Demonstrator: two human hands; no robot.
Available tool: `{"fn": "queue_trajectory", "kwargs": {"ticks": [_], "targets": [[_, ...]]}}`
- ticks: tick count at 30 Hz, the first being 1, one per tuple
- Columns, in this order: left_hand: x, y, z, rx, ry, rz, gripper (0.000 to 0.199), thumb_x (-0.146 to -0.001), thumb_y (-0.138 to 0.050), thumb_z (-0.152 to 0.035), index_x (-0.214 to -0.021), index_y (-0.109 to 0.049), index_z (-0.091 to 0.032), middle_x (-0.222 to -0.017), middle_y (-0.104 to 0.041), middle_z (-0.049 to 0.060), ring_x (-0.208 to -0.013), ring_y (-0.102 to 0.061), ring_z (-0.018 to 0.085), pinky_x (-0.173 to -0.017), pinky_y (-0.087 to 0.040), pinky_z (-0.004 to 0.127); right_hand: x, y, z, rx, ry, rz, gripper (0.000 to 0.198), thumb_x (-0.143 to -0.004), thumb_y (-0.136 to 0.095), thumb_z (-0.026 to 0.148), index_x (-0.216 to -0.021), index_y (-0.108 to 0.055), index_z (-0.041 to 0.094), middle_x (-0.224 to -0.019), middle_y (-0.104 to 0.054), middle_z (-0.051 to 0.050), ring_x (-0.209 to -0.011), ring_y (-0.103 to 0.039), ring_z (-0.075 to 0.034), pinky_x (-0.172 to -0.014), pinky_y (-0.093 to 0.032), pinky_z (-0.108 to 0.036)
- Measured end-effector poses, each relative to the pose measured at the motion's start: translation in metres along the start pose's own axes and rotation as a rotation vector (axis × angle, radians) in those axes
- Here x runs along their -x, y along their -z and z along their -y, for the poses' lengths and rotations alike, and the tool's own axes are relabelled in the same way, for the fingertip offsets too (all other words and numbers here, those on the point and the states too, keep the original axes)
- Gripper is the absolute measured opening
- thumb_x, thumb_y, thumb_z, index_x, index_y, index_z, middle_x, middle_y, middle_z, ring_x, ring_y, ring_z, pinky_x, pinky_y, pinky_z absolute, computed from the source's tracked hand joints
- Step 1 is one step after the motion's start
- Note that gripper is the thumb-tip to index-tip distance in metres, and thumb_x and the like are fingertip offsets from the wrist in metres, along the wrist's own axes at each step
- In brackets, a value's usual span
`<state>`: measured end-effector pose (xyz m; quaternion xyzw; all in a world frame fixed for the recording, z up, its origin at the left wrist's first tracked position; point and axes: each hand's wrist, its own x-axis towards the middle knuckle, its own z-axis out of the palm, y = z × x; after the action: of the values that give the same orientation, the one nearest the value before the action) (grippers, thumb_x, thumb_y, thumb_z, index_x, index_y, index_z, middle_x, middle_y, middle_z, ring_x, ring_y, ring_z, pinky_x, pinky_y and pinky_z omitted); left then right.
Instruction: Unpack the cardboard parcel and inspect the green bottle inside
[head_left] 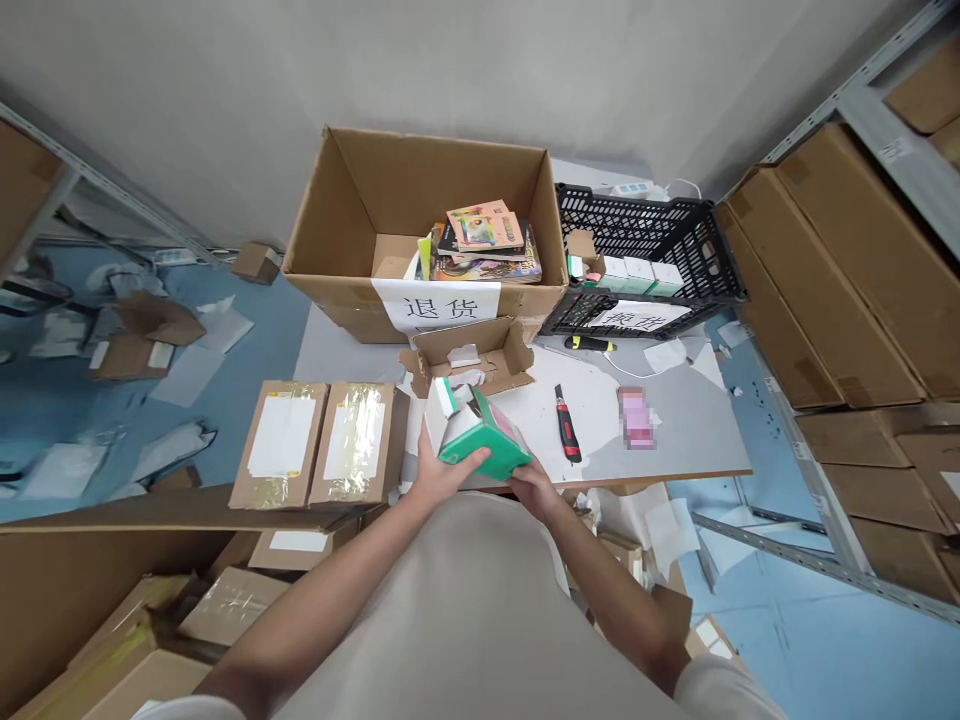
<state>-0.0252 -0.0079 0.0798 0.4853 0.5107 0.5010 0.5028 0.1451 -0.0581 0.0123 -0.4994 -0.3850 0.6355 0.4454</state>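
A green and white carton is tilted between my two hands, close to my body at the table's front edge. Its flaps stand up at the upper left, and the inside is only partly visible. My left hand grips its left side, thumb across the green face. Around the lower right corner my right hand is closed. Just beyond lies an opened brown cardboard box with torn edges and white paper inside. To the right of the carton rests a red and black utility knife.
A large cardboard box with books stands at the back. Beside it, a black crate holds small white-green boxes. Two taped cartons sit left; a yellow-black tool and pink item lie right.
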Motion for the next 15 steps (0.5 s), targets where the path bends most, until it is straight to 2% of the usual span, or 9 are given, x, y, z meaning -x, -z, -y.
{"fn": "queue_trajectory", "kwargs": {"ticks": [1, 3, 5, 6, 8, 11, 15], "targets": [[0.0, 0.001, 0.003, -0.04, -0.033, 0.031, 0.066, -0.06, -0.079, -0.033, -0.117, -0.048, -0.02, -0.11, -0.062, 0.009, -0.102, -0.061, 0.024, -0.091, -0.05, 0.041, 0.0, 0.007, -0.002, 0.038, -0.016, -0.044, 0.047, -0.07, -0.051, 0.039, -0.112, -0.055, 0.021, -0.106, -0.066, -0.01, -0.1, -0.062, -0.026, -0.086, -0.049, -0.048], [0.001, 0.003, 0.012, -0.091, -0.074, 0.127, 0.07, -0.058, -0.079, -0.034, -0.117, -0.043, -0.021, -0.108, -0.062, 0.009, -0.101, -0.061, 0.023, -0.089, -0.05, 0.041, 0.001, 0.023, 0.001, 0.178, -0.007, -0.231, 0.044, -0.067, -0.054, 0.031, -0.11, -0.053, 0.022, -0.113, -0.062, -0.01, -0.106, -0.059, -0.026, -0.089, -0.047, -0.049], [0.0, 0.004, 0.025, -0.144, -0.086, 0.234, 0.073, -0.057, -0.079, -0.035, -0.118, -0.04, -0.021, -0.105, -0.062, 0.009, -0.096, -0.062, 0.024, -0.085, -0.051, 0.041, 0.003, 0.034, 0.015, 0.346, 0.079, -0.401, 0.037, -0.07, -0.053, 0.025, -0.107, -0.053, 0.022, -0.116, -0.059, -0.01, -0.11, -0.056, -0.024, -0.094, -0.045, -0.049], [0.0, 0.004, 0.032, -0.177, -0.09, 0.273, 0.075, -0.056, -0.078, -0.035, -0.118, -0.04, -0.02, -0.105, -0.062, 0.009, -0.095, -0.062, 0.024, -0.083, -0.051, 0.041, 0.004, 0.036, 0.024, 0.424, 0.144, -0.413, 0.033, -0.073, -0.051, 0.023, -0.106, -0.054, 0.023, -0.115, -0.059, -0.009, -0.11, -0.055, -0.023, -0.096, -0.044, -0.048], [-0.002, 0.003, 0.046, -0.247, -0.092, 0.328, 0.074, -0.055, -0.077, -0.033, -0.118, -0.04, -0.02, -0.108, -0.061, 0.01, -0.096, -0.062, 0.025, -0.081, -0.051, 0.041, 0.006, 0.033, 0.045, 0.577, 0.294, -0.296, 0.027, -0.078, -0.048, 0.02, -0.104, -0.058, 0.024, -0.111, -0.06, -0.008, -0.107, -0.056, -0.021, -0.096, -0.044, -0.044], [-0.007, 0.002, 0.066, -0.308, -0.095, 0.387, 0.07, -0.057, -0.073, -0.028, -0.119, -0.041, -0.02, -0.112, -0.06, 0.011, -0.097, -0.062, 0.026, -0.082, -0.051, 0.041, 0.004, 0.013, 0.067, 0.876, 0.472, -0.059, 0.026, -0.08, -0.05, 0.016, -0.102, -0.063, 0.025, -0.113, -0.06, -0.008, -0.108, -0.054, -0.023, -0.099, -0.041, -0.045], [-0.014, 0.0, 0.083, -0.366, -0.168, 0.428, 0.059, -0.06, -0.07, -0.025, -0.114, -0.047, -0.016, -0.111, -0.06, 0.011, -0.099, -0.061, 0.024, -0.086, -0.051, 0.039, -0.003, -0.018, 0.066, 1.183, 0.526, 0.094, 0.036, -0.082, -0.047, 0.013, -0.115, -0.061, 0.024, -0.123, -0.058, -0.01, -0.116, -0.05, -0.025, -0.108, -0.027, -0.051]]}}
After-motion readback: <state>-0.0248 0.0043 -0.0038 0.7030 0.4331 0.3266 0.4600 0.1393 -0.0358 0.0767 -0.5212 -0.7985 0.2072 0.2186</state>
